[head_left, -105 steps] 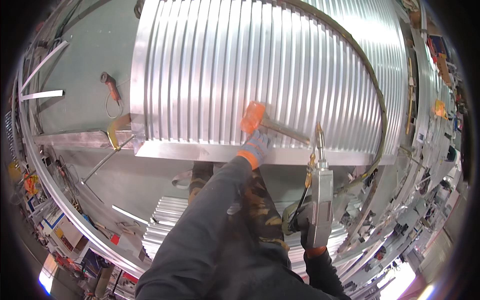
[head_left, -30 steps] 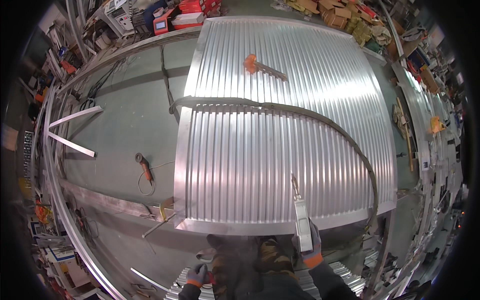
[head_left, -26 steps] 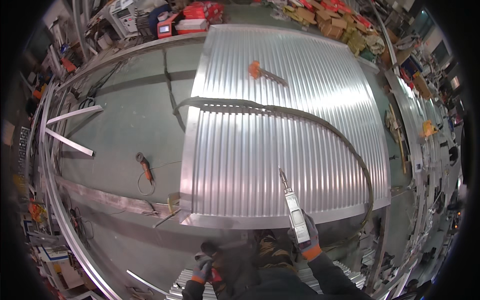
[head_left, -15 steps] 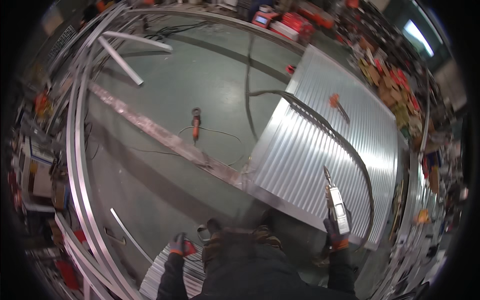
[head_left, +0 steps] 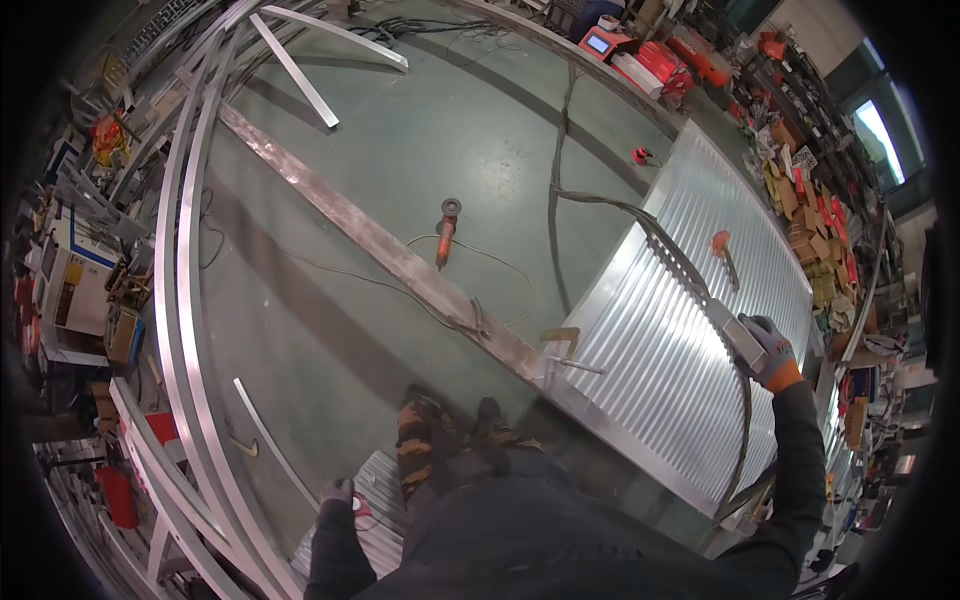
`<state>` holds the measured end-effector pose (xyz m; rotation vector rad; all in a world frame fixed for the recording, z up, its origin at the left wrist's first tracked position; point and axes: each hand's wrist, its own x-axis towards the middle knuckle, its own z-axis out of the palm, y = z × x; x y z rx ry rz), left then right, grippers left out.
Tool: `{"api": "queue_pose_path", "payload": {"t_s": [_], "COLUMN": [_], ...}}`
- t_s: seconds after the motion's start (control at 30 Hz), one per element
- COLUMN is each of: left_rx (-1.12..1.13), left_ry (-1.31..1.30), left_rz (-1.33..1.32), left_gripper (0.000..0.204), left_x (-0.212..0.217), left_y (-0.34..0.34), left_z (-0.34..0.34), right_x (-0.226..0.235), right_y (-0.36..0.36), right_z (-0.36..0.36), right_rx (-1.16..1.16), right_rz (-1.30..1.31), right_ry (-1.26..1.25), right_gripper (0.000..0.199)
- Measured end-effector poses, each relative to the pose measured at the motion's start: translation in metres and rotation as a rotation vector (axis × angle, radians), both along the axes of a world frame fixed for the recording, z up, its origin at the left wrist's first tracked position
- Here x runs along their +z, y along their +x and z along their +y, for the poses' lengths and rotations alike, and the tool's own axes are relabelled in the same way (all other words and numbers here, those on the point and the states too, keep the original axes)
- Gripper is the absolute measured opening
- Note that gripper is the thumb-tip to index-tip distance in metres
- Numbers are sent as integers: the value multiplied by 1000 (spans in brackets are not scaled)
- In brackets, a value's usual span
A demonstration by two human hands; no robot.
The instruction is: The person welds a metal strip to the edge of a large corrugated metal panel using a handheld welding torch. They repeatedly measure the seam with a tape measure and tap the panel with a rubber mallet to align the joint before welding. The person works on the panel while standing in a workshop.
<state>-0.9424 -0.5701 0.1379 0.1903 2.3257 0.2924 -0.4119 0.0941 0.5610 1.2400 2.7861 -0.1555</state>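
Note:
My right hand (head_left: 768, 352), in a grey glove with an orange cuff, is closed around a silver, boxy welding gun (head_left: 735, 334) over the ribbed metal panel (head_left: 640, 330). A dark cable (head_left: 742, 430) runs across the panel and passes by the gun. At lower left, my dark-gloved left hand (head_left: 338, 492) is curled, its fingers mostly hidden. Close beside it is a red and white object (head_left: 362, 511), over a smaller ribbed metal piece (head_left: 378, 480); whether the hand grips it is unclear. An orange-headed hammer-like tool (head_left: 722, 250) lies on the panel.
An orange angle grinder (head_left: 446, 238) with a thin cord lies on the green floor beside a long flat metal bar (head_left: 350, 235). Long aluminium profiles (head_left: 180, 300) stretch along the left. A clamp (head_left: 565, 352) sits at the panel's near-left corner. Boxes and clutter (head_left: 805, 225) line the right.
My right hand has moved up and right across the panel with the welding gun, whose pointed tip is no longer distinct. The whole view has shifted, and the clamp at the panel's corner shows clearly.

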Motion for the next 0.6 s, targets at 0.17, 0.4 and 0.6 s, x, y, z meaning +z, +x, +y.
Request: {"api": "queue_pose_path", "payload": {"t_s": [0.17,0.4,0.6], "left_rx": [-105,-44,-91], "left_ry": [-76,-98,232], "left_rz": [-53,132,376], "left_gripper": [47,41,35], "left_x": [6,88,114], "left_y": [-63,-288,-371], "left_z": [29,76,155], "right_x": [-44,-57,-76], "right_y": [-81,-169,-143], "right_z": [29,8,32], "right_rx": [-55,-99,-213], "right_rz": [89,228,127], "right_ry": [-161,-101,-35], "right_gripper": [75,68,72]}}
